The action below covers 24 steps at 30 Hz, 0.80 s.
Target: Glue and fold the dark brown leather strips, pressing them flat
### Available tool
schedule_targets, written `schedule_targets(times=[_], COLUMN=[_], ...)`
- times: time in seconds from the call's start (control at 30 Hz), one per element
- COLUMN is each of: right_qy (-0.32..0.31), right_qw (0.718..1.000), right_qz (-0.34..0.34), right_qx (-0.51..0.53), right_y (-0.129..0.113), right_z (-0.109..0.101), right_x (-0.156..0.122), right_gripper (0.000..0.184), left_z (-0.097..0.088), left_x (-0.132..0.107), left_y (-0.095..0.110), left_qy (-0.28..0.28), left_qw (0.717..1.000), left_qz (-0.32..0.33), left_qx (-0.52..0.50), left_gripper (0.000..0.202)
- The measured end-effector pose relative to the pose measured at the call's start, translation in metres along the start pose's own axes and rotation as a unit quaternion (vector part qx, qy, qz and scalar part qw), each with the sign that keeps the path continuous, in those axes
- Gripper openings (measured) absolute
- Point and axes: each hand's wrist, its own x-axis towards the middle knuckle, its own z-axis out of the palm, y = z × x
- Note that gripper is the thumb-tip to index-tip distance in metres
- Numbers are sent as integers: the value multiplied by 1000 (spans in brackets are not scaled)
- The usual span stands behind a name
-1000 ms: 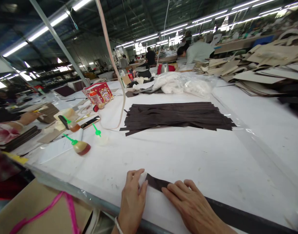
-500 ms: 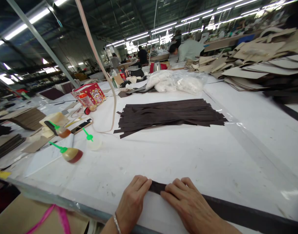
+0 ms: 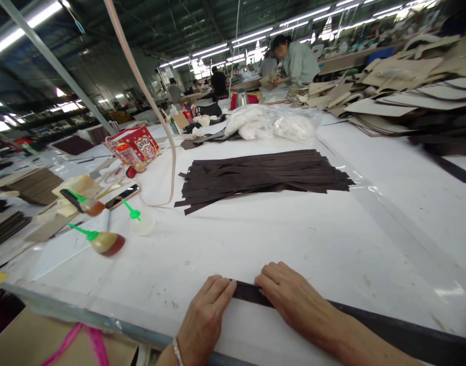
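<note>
A long dark brown strip (image 3: 249, 293) lies along the near side of the white table, running off to the lower right. My left hand (image 3: 205, 311), with a silver bracelet at the wrist, is closed on the strip's left end, thumb and fingers together. A short way to the right, my right hand (image 3: 290, 291) has curled fingers on the strip's far edge. The strip seems folded lengthwise between the hands; the right fingertips are partly hidden. Beyond them rests a pile of similar dark brown strips (image 3: 263, 175).
Green-tipped squeeze bottles (image 3: 108, 244) stand at left near a phone (image 3: 122, 196) and a red patterned box (image 3: 136, 145). A hose (image 3: 162, 117) hangs down to the table (image 3: 233, 239). Beige pieces (image 3: 401, 76) are heaped at right. A co-worker (image 3: 299, 61) stands farther back.
My right hand has shifted a little away from me and turned, its fingers now at the strip's far edge. My left hand stays at the end. The co-worker behind has straightened up somewhat.
</note>
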Motion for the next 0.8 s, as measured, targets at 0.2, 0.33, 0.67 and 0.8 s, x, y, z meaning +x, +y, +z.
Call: schedule_targets(times=[0.2,0.33,0.67,0.8], right_qy=[-18,-20,-30,-37], right_qw=[999,998,995,991], right_qz=[-47,-54,-78,-99], right_qx=[1,-11,-58,-79], right_y=[7,8,9,13], right_z=[-4,-3,-17,-23], right_x=[-8,-9,-13,-19], right_gripper=[15,14,11,8], left_z=[-2,-5,-11,-14], left_x=[-4,-3,8,14], left_y=[-4,-4,4,6], left_qy=[-47,-81,-154,-160], left_qw=[999,997,988,987], left_qz=[8,8,-1,11], left_qx=[0,-13,13,26], left_gripper=[46,50,63,60])
